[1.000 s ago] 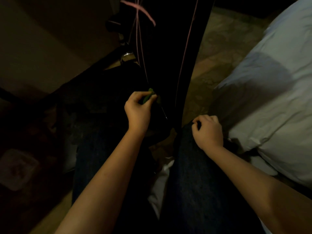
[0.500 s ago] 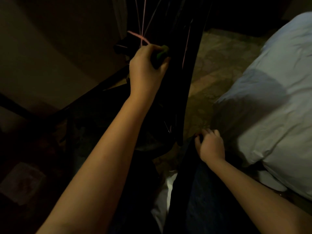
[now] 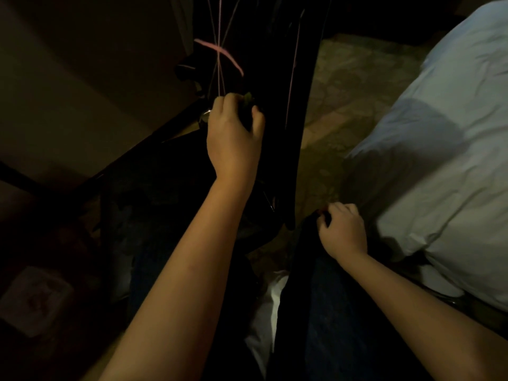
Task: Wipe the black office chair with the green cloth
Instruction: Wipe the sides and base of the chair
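**Left hand presses green cloth to the chair's back**

The room is dim. The black office chair (image 3: 275,111) stands upright at 12 o'clock in the head view, and its tall, narrow back runs down toward the centre. Thin pink cords (image 3: 220,53) cross on its left side at about 11 o'clock.

The left hand (image 3: 233,138) reaches up from 7 o'clock and sits just above centre, with its back to the camera. Its fingers and thumb are curled tight round the green cloth (image 3: 248,98). Only a small tuft of the cloth shows between the fingertips, right against the dark chair surface below the pink cords. The rest of the cloth is hidden inside the fist.

The right hand (image 3: 342,232) lies at 4 o'clock on the knee of the dark trousers (image 3: 343,312), just beside the lower end of the chair back. Its fingers are curled under. In the shadow I cannot tell whether they pinch the trouser fabric or merely rest on it.

Pale, rumpled bedding (image 3: 439,166) fills the side from 2 to 4 o'clock. A patterned floor (image 3: 346,89) shows at 1 o'clock between chair and bedding. A strip of white fabric (image 3: 270,306) lies between the legs at 6 o'clock.
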Tool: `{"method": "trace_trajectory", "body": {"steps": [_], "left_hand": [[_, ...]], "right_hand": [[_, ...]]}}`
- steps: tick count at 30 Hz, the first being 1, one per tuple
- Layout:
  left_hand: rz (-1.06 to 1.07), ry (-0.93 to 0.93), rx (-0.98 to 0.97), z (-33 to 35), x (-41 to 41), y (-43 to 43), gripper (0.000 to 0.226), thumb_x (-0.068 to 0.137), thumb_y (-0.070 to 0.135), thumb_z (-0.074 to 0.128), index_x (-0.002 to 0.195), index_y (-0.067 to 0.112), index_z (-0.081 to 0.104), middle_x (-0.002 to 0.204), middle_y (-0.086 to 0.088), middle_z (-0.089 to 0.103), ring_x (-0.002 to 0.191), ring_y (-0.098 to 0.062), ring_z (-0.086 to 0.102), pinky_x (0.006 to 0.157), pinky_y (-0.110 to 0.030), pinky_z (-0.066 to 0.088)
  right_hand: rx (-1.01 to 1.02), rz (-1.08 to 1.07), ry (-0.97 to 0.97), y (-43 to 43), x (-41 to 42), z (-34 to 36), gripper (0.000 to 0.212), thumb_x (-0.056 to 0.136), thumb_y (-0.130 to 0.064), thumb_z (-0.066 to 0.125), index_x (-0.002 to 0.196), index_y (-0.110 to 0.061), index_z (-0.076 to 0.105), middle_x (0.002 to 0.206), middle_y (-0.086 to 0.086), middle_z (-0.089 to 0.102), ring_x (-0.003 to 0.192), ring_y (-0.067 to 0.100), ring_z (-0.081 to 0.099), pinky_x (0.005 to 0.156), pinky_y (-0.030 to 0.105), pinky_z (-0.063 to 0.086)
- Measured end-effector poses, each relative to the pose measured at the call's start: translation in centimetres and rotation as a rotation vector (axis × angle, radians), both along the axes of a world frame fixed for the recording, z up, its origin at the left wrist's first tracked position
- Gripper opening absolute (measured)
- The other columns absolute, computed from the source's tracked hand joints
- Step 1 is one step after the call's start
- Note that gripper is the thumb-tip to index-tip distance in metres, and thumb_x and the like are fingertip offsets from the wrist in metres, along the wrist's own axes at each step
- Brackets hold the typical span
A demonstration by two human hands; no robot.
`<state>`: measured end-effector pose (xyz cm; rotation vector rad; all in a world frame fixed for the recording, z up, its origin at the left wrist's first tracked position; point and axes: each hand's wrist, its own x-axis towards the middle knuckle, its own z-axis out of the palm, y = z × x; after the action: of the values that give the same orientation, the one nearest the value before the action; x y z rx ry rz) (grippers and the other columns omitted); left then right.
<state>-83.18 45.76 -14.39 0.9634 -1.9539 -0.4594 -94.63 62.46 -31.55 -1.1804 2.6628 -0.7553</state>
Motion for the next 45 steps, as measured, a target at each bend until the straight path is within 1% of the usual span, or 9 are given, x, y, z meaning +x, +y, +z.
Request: {"method": "trace_trajectory", "body": {"steps": [3,5,11,15,22,26,35,40,45], "left_hand": [[0.02,0.016,0.042,-2.0,0.7,0.2,0.019,0.096,0.024,0.056,0.106,0.008,0.06,0.099,0.005,0.049,0.089,-0.012,0.053,0.065,-0.007,0.033],[0.023,0.021,0.07,-3.1,1.0,0.3,0.02,0.096,0.023,0.057,0.107,0.008,0.06,0.101,0.004,0.05,0.09,-0.011,0.053,0.066,-0.006,0.034],[0.036,-0.005,0.193,-6.1,2.0,0.8,0.021,0.097,0.025,0.056,0.111,0.01,0.06,0.102,0.005,0.051,0.087,-0.009,0.053,0.065,-0.006,0.035],[0.021,-0.009,0.254,-6.8,2.3,1.5,0.021,0.098,0.024,0.056,0.112,0.009,0.059,0.107,-0.001,0.054,0.09,-0.011,0.054,0.07,-0.012,0.04],[0.061,-0.05,0.361,-8.7,2.5,2.5,0.026,0.1,0.025,0.052,0.116,0.006,0.057,0.112,-0.007,0.054,0.097,-0.02,0.056,0.078,-0.032,0.05],[0.128,-0.074,0.334,-10.8,2.0,2.8,0.022,0.099,0.027,0.052,0.111,0.009,0.058,0.105,-0.002,0.054,0.087,-0.011,0.052,0.062,-0.012,0.036],[0.167,-0.076,0.382,-11.7,1.4,2.8,0.021,0.099,0.028,0.052,0.111,0.012,0.058,0.101,0.001,0.055,0.084,-0.007,0.051,0.06,-0.008,0.032],[0.115,-0.14,0.293,-10.6,2.3,2.8,0.022,0.099,0.023,0.054,0.112,0.006,0.06,0.108,-0.006,0.057,0.093,-0.017,0.057,0.072,-0.022,0.044],[0.082,-0.141,0.235,-9.0,3.0,3.1,0.024,0.098,0.019,0.056,0.115,0.002,0.06,0.112,-0.011,0.058,0.098,-0.021,0.058,0.081,-0.03,0.049]], "right_hand": [[-0.034,-0.013,0.007,0.0,0.0,-0.3,0.011,0.089,-0.02,0.055,0.089,-0.013,0.064,0.095,0.004,0.064,0.097,0.026,0.049,0.08,0.039,0.045],[-0.045,-0.019,0.007,0.0,-0.1,-0.5,0.017,0.09,-0.02,0.054,0.097,-0.012,0.068,0.098,0.004,0.066,0.098,0.025,0.049,0.081,0.038,0.045],[-0.069,-0.013,-0.004,-0.1,0.0,-0.6,0.014,0.09,-0.021,0.054,0.091,-0.016,0.067,0.096,0.001,0.065,0.097,0.022,0.048,0.08,0.039,0.045],[-0.079,-0.014,0.004,-0.1,0.0,-0.8,0.014,0.09,-0.021,0.054,0.091,-0.016,0.066,0.095,0.0,0.065,0.096,0.022,0.048,0.079,0.038,0.045],[-0.101,-0.012,0.014,-0.1,-0.1,-1.3,0.012,0.089,-0.02,0.054,0.089,-0.017,0.066,0.093,-0.001,0.065,0.095,0.022,0.048,0.077,0.035,0.044],[-0.096,-0.011,0.018,-0.2,-0.1,-1.3,0.012,0.089,-0.021,0.054,0.088,-0.018,0.066,0.093,-0.001,0.065,0.095,0.022,0.048,0.077,0.036,0.044],[-0.099,-0.006,0.027,-0.5,0.1,-1.5,0.012,0.088,-0.021,0.055,0.087,-0.017,0.066,0.093,0.0,0.065,0.094,0.023,0.049,0.078,0.038,0.046],[-0.1,-0.007,0.029,-0.5,0.1,-1.5,0.012,0.088,-0.021,0.055,0.087,-0.018,0.066,0.092,-0.001,0.065,0.094,0.021,0.048,0.077,0.038,0.047],[-0.085,-0.014,0.025,-0.5,0.0,-1.2,0.011,0.088,-0.021,0.055,0.087,-0.018,0.066,0.091,0.0,0.065,0.094,0.022,0.049,0.077,0.038,0.046]]}}
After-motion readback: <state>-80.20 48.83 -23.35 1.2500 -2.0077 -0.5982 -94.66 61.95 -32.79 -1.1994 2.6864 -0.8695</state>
